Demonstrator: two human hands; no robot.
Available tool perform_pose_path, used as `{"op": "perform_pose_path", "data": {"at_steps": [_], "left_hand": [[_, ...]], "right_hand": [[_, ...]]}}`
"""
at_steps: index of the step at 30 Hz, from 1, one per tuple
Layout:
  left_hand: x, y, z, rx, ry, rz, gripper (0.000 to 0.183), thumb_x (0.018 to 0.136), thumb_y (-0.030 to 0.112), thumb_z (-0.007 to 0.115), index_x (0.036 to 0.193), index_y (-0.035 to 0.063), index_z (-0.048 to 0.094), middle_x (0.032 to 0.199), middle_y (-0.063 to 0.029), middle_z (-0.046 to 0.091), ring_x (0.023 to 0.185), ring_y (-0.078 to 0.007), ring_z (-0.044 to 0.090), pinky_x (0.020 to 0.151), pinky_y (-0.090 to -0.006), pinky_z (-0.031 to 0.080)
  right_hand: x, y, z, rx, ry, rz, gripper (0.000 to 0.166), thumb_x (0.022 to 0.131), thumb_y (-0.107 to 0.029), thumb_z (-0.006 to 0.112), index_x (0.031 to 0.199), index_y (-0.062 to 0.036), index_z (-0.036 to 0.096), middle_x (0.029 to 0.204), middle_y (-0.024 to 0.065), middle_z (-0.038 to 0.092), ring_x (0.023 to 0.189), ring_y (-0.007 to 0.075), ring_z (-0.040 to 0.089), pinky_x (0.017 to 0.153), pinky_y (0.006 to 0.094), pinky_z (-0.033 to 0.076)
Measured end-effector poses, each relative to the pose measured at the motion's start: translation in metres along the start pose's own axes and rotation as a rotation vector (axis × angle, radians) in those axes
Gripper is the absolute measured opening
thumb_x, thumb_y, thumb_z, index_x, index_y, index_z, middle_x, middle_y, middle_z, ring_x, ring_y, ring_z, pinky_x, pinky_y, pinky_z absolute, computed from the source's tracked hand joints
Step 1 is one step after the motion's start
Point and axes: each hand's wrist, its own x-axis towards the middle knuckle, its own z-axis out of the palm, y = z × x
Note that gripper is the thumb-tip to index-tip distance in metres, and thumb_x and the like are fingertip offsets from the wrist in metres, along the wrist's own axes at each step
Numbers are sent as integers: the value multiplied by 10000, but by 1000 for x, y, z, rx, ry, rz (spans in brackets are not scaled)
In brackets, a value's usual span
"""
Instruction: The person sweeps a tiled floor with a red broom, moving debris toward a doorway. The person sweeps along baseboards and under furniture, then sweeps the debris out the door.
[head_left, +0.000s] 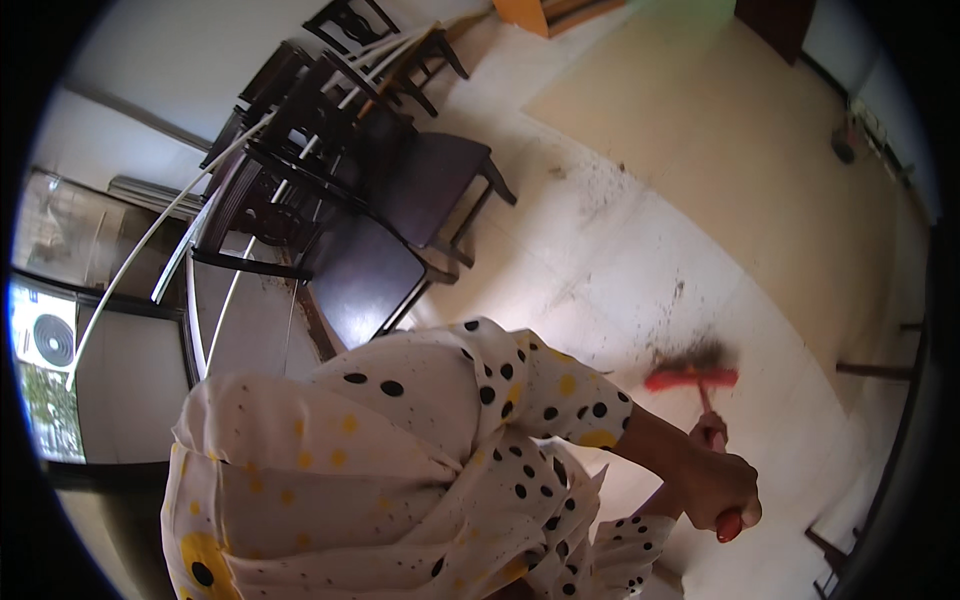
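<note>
My left hand (720, 491) is wrapped around the rounded end of a red broom handle (728, 526). Further down the same handle, my right hand (709, 430) grips it, its forearm partly hidden beneath the left one. The red broom head (691, 379) rests on the pale tiled floor (757, 442). Against the far side of its bristles lies a blurred heap of dark debris (701, 354). Loose dark crumbs (679, 288) are scattered beyond it. White sleeves with black and yellow dots cover my upper arms.
Dark wooden chairs (367, 277) crowd the left side, with long pale strips (161, 217) lying across them. A beige sheet-like area (720, 165) covers the floor beyond. Orange wooden furniture (555, 15) stands at the top. Dark furniture legs (874, 371) jut in at right.
</note>
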Motion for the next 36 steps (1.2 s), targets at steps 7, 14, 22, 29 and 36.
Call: {"op": "perform_pose_path", "data": {"at_steps": [7, 14, 22, 29, 36], "left_hand": [[-62, 14, -47, -138, -104, 72, 203, 656, 48, 674, 814, 34, 546, 677, -98, 617, 670, -270, 639, 584, -387, 470], [-61, -28, -65, -487, -169, -103, 192, 703, 7, 628, 853, 64, 523, 707, -28, 577, 667, -190, 602, 604, -325, 454], [14, -74, -115, -165, -110, -203, 125, 684, -35, 531, 789, 33, 538, 689, -113, 607, 663, -239, 600, 615, -366, 458], [41, -65, -91, 84, -134, -95, 58, 822, 42, 570, 807, 76, 525, 700, -42, 552, 603, -177, 548, 622, -314, 437], [145, -28, 29, 12, -187, 202, 219, 672, 58, 666, 837, 74, 522, 602, -2, 475, 545, -161, 465, 545, -325, 367]], "right_hand": [[15, 9, 83, 362, -278, 294, 113, 821, 81, 484, 786, 4, 409, 725, 41, 419, 608, 122, 433, 576, 221, 445], [18, 72, -16, 347, 134, 369, 71, 827, 16, 475, 766, -11, 451, 685, 21, 465, 619, 98, 482, 585, 202, 472], [79, 64, 41, 286, 21, 275, 93, 853, -20, 458, 762, -24, 442, 664, 18, 461, 581, 104, 475, 555, 214, 466], [129, 34, 144, 426, -297, 263, 119, 875, -51, 443, 758, -35, 433, 645, 15, 458, 547, 109, 468, 529, 224, 461], [85, -146, 67, 379, -217, -8, 100, 897, -61, 461, 812, -30, 418, 637, 51, 456, 499, 129, 428, 449, 247, 408]]}}
